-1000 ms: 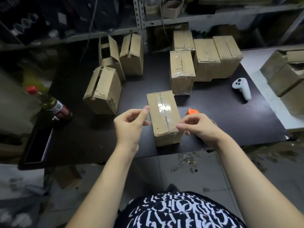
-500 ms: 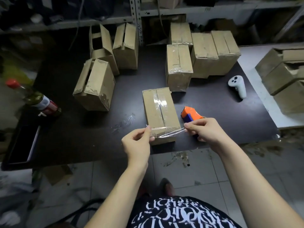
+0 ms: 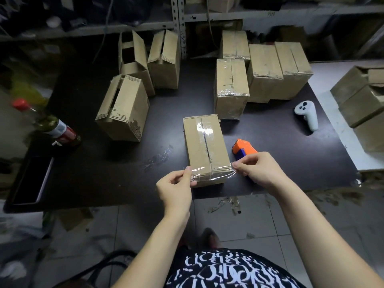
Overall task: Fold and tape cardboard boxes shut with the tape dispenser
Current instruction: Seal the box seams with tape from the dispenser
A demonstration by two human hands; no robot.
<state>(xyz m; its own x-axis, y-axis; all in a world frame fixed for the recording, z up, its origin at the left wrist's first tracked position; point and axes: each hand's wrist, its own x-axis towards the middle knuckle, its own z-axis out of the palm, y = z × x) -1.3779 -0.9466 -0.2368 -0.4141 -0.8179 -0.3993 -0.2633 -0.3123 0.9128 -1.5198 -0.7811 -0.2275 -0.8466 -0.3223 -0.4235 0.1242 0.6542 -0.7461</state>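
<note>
Pinching tape strip (image 3: 212, 173) ends with my left hand (image 3: 174, 187) and right hand (image 3: 259, 169).
Under them the box (image 3: 204, 146) and black table (image 3: 104, 179) are lying; tape dispenser (image 3: 243, 147) sitting just beyond the right.

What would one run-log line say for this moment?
left hand pinches tape strip | right hand pinches other end | strip across box near edge | tape dispenser on table

left hand (image 3: 174, 183): fingers pinch tape (image 3: 212, 173) end | right hand (image 3: 257, 169): fingers pinch other end | both forearms extended forward
</note>
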